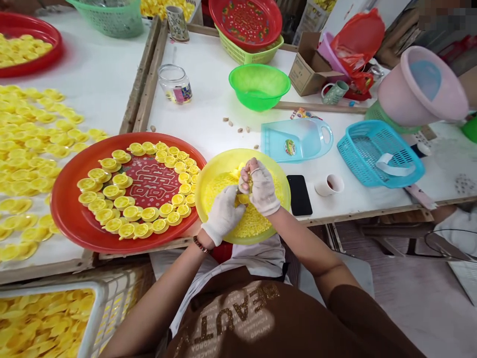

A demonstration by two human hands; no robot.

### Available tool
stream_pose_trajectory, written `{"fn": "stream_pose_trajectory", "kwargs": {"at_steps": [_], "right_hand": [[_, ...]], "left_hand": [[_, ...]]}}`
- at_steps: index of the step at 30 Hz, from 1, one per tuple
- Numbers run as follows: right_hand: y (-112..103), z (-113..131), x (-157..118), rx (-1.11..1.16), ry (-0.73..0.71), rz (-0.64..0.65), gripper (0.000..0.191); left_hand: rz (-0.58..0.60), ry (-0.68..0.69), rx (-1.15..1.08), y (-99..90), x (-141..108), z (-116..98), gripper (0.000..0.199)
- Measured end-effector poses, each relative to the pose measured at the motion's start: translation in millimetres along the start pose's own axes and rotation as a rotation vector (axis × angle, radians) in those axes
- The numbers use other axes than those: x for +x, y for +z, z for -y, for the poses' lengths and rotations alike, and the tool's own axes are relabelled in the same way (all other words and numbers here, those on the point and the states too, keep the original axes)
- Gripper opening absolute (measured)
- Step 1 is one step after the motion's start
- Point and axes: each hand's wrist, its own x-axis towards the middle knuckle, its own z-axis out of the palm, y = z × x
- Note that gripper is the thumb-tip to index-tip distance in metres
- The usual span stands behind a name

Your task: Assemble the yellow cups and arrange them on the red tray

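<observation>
Above a yellow bowl filled with small yellow pieces, both my hands work close together in white gloves. My left hand is closed on a yellow plastic piece, mostly covered by the fingers. With its fingers curled in a pinch, my right hand is just above and right of it; what sits in the fingertips is too small to name. To the left, a large red tray bears a ring of round yellow plastic pieces, around a patterned centre.
Loose yellow parts cover the left table. Right of the bowl are a black phone, a paper cup, a blue scoop and a blue basket. A green bowl and a glass jar stand behind.
</observation>
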Motion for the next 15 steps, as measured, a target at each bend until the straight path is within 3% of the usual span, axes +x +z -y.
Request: {"fn": "stream_pose_trajectory", "kwargs": {"at_steps": [6, 15], "right_hand": [[2, -11, -1, 0.013, -0.138, -0.014, 0.046], [-9, 5, -1, -0.026, -0.034, -0.063, 0.048]], "left_hand": [[-0.021, -0.018, -0.052, -1.7, -1, 2, 0.026], [-0.067, 0.015, -0.098, -3.4, -6, 5, 0.028]]}}
